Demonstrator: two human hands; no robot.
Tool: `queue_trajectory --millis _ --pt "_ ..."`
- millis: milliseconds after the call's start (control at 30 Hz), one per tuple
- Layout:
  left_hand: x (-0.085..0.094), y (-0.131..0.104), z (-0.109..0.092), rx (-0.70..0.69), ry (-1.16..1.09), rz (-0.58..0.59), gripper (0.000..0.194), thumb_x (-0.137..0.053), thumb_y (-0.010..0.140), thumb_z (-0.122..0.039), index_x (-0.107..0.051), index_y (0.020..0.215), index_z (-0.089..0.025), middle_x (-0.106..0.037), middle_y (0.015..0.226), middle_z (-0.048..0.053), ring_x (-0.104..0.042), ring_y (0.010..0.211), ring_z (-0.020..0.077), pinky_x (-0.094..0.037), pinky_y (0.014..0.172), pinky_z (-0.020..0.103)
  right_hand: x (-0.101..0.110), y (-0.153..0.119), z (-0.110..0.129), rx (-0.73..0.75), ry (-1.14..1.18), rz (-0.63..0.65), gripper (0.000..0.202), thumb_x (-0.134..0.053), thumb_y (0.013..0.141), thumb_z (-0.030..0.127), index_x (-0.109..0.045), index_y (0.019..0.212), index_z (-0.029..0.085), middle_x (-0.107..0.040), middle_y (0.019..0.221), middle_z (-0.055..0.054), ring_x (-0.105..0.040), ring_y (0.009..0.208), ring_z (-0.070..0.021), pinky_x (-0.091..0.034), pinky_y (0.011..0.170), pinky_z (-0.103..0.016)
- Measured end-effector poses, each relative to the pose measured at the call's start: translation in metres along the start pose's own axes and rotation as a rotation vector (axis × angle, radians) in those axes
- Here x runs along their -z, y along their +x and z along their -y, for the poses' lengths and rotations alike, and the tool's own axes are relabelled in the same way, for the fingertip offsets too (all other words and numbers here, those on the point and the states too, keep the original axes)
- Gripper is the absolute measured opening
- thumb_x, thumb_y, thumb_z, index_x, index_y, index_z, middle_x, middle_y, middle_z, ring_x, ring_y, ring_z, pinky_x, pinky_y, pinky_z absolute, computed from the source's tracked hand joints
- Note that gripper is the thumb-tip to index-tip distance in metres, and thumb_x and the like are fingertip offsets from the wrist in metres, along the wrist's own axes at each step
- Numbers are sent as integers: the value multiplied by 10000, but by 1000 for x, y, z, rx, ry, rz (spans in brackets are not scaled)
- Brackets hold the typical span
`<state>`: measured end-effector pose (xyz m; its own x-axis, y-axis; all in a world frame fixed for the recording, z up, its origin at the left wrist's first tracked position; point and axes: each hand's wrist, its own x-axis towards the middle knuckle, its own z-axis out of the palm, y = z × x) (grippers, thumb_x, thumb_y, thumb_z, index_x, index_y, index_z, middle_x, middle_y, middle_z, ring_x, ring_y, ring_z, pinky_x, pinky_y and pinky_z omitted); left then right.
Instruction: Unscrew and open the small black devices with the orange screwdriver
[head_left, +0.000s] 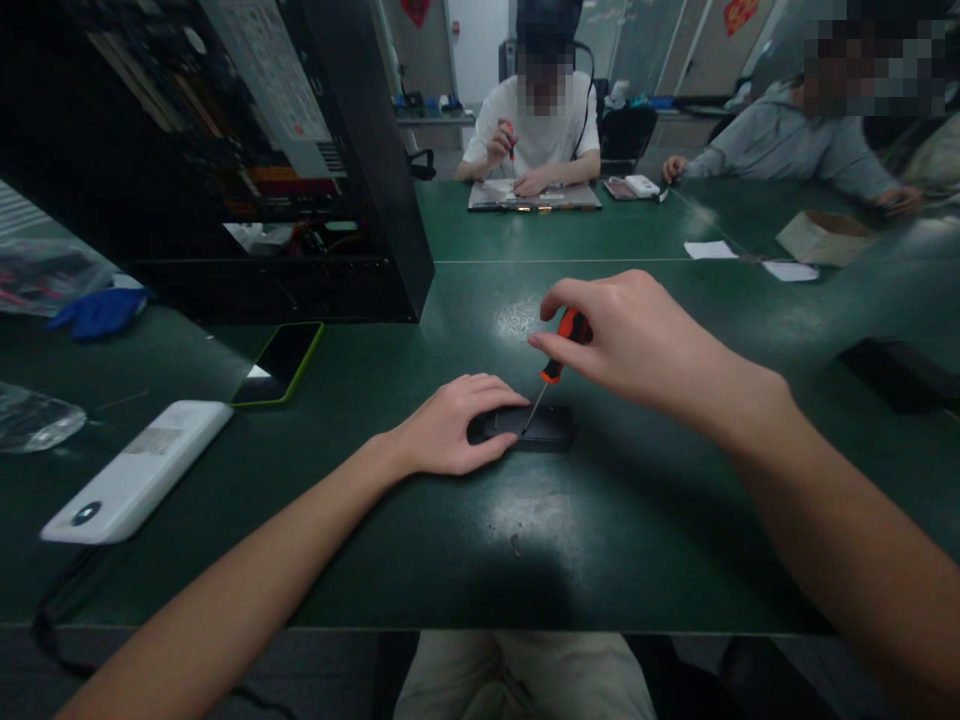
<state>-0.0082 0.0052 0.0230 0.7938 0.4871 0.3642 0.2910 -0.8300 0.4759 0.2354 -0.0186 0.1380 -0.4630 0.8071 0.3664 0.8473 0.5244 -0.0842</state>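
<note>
Your left hand [459, 425] is gripping the black device [551, 427] on the worktop [420, 560], your right hand [634, 325] is holding the screwdriver [551, 371] to it, and the screw work is seemingly progressing, unfinished.

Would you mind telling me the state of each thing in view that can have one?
Left hand, closed around the black device.
Right hand, closed on the screwdriver.
Black device, lying flat on the table.
Screwdriver, tilted, tip down at the black device's top.
Phone, face up, screen dark apart from a bright patch.
White device, lying flat; power state unclear.
Computer case, open-sided, inner parts showing.
Blue glove, crumpled.
Co-worker's screwdriver, held near upright.
</note>
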Motion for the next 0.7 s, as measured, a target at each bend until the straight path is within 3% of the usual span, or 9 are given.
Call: queue_trajectory --millis 400,567,700 --pt "0 0 1 -12 6 0 377 -672 952 -319 -678 1306 -190 -722 1244 119 -689 1126 280 -535 1019 445 -6 0 0 -34 -67 -39 275 -648 990 408 -742 1055 157 -741 812 -104 -646 755 -252 -394 672 -348" --pt "0 0 0 -21 18 -15 374 -675 937 -312 -676 1292 -195 -724 1241 116 -689 1149 289 -540 1036 455 7 -8 15 199 44 33 225 -596 1010 285 -665 1181 156 -743 1036 -106 -675 901 -251 -430 746 -342" --pt "0 0 0 -20 10 -32 315 -682 925 -297 -689 1218 -182 -723 1208 119 -684 1127 291 -559 1002 451 18 -17 27 344 216 114 341 -539 997 138 -571 1337 151 -694 1228 -119 -652 1027 -231 -458 815 -333"
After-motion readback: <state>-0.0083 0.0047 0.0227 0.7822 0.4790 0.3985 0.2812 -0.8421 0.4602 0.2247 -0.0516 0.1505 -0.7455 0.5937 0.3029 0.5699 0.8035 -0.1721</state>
